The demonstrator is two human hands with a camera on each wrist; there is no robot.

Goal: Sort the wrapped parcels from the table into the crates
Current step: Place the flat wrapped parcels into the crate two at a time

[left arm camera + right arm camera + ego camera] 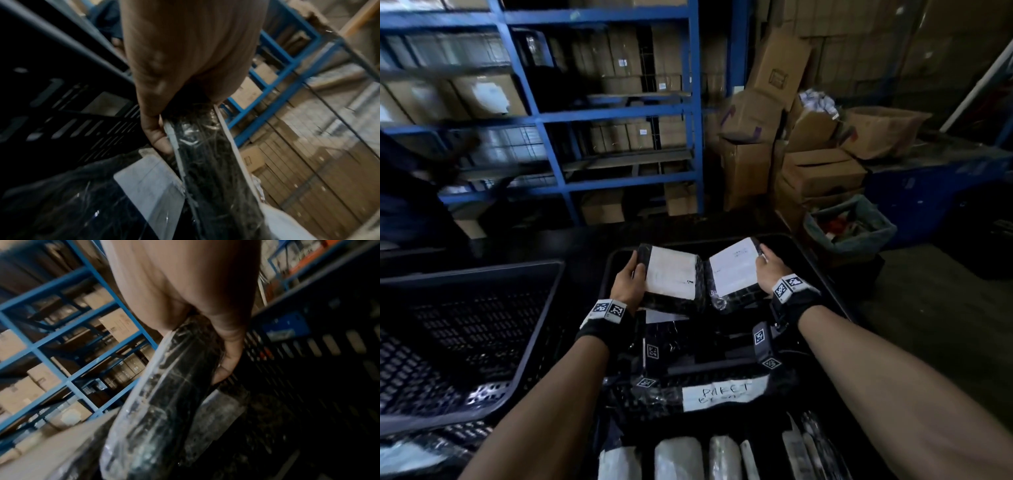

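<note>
Each hand holds a flat black wrapped parcel with a white label, side by side over the middle black crate (822,274). My left hand (628,286) grips the left parcel (671,277) by its left edge, thumb on top. My right hand (770,267) grips the right parcel (732,267) by its right edge. In the left wrist view the fingers (158,139) curl under the left parcel (209,162). In the right wrist view the fingers (228,365) wrap the right parcel (164,394). More wrapped parcels (722,394) lie below in the crate and in front of it.
A second black slatted crate (465,325) stands to the left. Blue shelving (599,116) with cardboard boxes fills the back. Stacked cardboard boxes (808,154) and a lined bin (849,226) stand at the right. A person in dark clothes (410,192) is at the far left.
</note>
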